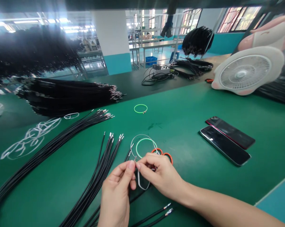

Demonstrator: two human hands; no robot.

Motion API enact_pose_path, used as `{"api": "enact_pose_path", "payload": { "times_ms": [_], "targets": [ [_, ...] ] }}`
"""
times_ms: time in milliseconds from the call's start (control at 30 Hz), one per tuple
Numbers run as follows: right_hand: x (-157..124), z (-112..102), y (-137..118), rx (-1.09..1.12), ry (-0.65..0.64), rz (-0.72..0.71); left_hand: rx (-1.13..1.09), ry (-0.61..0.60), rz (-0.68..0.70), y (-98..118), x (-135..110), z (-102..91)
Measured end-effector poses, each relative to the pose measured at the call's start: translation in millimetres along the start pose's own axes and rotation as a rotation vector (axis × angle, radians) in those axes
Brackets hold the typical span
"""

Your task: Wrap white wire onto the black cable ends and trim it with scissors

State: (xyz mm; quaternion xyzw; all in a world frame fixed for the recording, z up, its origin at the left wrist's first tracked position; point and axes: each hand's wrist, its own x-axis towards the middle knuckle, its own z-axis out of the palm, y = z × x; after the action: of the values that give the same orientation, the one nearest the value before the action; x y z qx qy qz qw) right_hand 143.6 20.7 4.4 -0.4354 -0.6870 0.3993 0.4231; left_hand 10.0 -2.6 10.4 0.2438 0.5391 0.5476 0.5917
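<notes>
Our fingers (132, 165) pinch a thin white wire loop (141, 186) between our left hand (116, 195) and right hand (161, 178), its pinched end mostly hidden. A thin green wire loop (136, 148) and an orange wire loop (169, 156) lie just beyond on the green counter (185, 186), beside a bundle of black crimp-tipped wires (98, 176).

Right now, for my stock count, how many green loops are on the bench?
2: one thin green wire loop lies alone mid-bench; another sits above the right hand, overlapping a white wire loop. More may hide under that hand.

The matt black plastic wires (97, 176) end in bright metal terminals (169, 212); the green worktop (192, 107) looks smooth, the phone (224, 145) glossy glass.
</notes>
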Motion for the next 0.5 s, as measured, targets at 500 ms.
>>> {"api": "enact_pose_path", "payload": {
  "times_ms": [500],
  "targets": [
    [-2.6,3.3,0.7,0.245,0.053,0.208,0.261,0.086,0.143,-3.3,7.5,-9.7]
  ]
}}
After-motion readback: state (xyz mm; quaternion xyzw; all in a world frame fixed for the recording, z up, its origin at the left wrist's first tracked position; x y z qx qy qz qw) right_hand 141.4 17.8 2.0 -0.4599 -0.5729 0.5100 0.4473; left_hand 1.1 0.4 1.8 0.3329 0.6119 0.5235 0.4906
